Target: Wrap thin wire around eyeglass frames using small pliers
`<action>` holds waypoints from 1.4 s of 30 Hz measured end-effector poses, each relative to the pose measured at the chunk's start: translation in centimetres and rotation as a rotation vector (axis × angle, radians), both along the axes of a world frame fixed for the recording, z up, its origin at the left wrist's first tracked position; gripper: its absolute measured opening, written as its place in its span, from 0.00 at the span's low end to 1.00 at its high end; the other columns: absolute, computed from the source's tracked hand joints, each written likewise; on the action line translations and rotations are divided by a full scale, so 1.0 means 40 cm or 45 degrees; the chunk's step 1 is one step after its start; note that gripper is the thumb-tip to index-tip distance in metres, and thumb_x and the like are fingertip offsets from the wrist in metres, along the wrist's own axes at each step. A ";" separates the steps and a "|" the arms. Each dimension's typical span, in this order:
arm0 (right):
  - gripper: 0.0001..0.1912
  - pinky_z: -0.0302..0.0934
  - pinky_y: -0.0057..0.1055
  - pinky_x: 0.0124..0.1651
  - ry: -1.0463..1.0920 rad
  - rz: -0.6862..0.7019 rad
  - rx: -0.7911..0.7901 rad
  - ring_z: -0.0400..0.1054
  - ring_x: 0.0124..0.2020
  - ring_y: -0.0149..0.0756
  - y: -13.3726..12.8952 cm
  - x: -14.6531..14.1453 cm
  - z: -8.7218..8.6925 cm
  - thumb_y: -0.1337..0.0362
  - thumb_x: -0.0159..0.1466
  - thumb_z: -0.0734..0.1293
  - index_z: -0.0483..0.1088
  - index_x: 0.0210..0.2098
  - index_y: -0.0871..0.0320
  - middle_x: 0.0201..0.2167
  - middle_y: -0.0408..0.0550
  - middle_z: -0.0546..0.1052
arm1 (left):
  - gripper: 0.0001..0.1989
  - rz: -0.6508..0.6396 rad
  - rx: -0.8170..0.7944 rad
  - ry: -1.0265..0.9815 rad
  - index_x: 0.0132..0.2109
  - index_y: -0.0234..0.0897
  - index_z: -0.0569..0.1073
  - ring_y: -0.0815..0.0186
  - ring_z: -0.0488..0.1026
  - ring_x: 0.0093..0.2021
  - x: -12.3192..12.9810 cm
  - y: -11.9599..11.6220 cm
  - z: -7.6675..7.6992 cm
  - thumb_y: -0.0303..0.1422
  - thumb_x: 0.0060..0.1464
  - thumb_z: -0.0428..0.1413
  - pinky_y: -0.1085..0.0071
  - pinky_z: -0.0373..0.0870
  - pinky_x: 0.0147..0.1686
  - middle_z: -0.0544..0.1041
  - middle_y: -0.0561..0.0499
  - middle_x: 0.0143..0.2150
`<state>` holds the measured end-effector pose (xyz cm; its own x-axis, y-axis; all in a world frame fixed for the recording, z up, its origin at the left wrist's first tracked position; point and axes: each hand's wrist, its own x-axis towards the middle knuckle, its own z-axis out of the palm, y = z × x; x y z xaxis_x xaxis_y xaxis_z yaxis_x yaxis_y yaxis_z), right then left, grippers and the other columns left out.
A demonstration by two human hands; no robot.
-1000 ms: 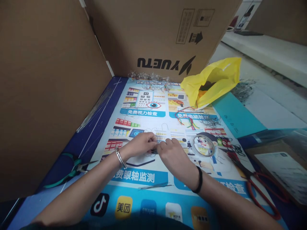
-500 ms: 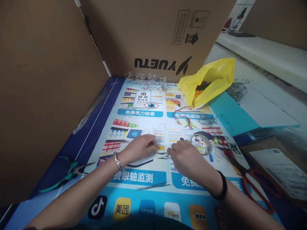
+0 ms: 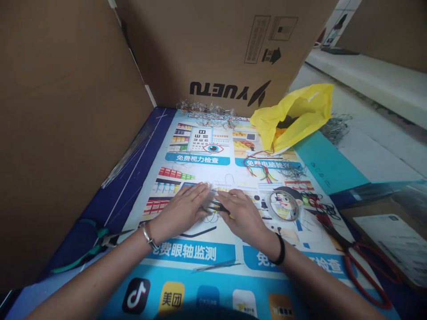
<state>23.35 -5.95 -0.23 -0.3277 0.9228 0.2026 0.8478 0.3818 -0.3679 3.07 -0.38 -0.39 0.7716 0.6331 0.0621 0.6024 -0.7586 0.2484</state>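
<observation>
My left hand is palm down over the printed sheet, its fingers stretched out and fairly flat. Facing it, my right hand has its fingers extended toward the left one. Between the two hands lies a small dark pointed tool, partly under my right hand; whether the hand grips it is unclear. Thin wire loops show around the fingertips. To the right of my right hand rests a round clear roll.
Green-handled pliers lie at left, red-handled scissors at right. Behind are a yellow bag, a wire pile and colored strings. Cardboard walls stand at the back and left. Thin wires lie in front.
Both hands have gone from curled, pinching fingers to extended ones and have come closer together. The dark tool between them shows more. The view has shifted slightly.
</observation>
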 end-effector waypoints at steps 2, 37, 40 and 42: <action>0.19 0.56 0.40 0.50 -0.059 -0.044 -0.031 0.58 0.52 0.42 -0.004 0.001 -0.016 0.65 0.61 0.63 0.65 0.52 0.57 0.52 0.50 0.70 | 0.30 -0.009 0.027 0.063 0.64 0.38 0.50 0.60 0.48 0.65 -0.006 -0.001 -0.019 0.42 0.59 0.47 0.56 0.46 0.61 0.53 0.45 0.66; 0.22 0.52 0.42 0.54 -0.115 0.020 -0.092 0.53 0.56 0.44 -0.008 0.008 -0.028 0.67 0.62 0.61 0.62 0.56 0.59 0.55 0.49 0.67 | 0.26 -0.269 -0.083 0.076 0.64 0.40 0.49 0.68 0.45 0.66 0.036 0.051 0.007 0.27 0.60 0.40 0.64 0.44 0.62 0.52 0.50 0.66; 0.21 0.52 0.42 0.54 -0.091 0.029 -0.091 0.54 0.56 0.43 -0.004 0.012 -0.028 0.66 0.62 0.60 0.62 0.56 0.59 0.55 0.51 0.68 | 0.25 -0.253 -0.084 0.098 0.64 0.39 0.50 0.65 0.46 0.66 0.037 0.056 -0.006 0.33 0.61 0.41 0.62 0.43 0.62 0.54 0.49 0.66; 0.21 0.53 0.42 0.53 -0.082 0.025 -0.096 0.55 0.55 0.43 -0.003 0.014 -0.027 0.65 0.63 0.61 0.63 0.55 0.58 0.54 0.51 0.69 | 0.25 -0.231 -0.054 0.110 0.64 0.39 0.51 0.64 0.45 0.66 0.034 0.053 -0.012 0.34 0.61 0.41 0.61 0.41 0.62 0.53 0.48 0.66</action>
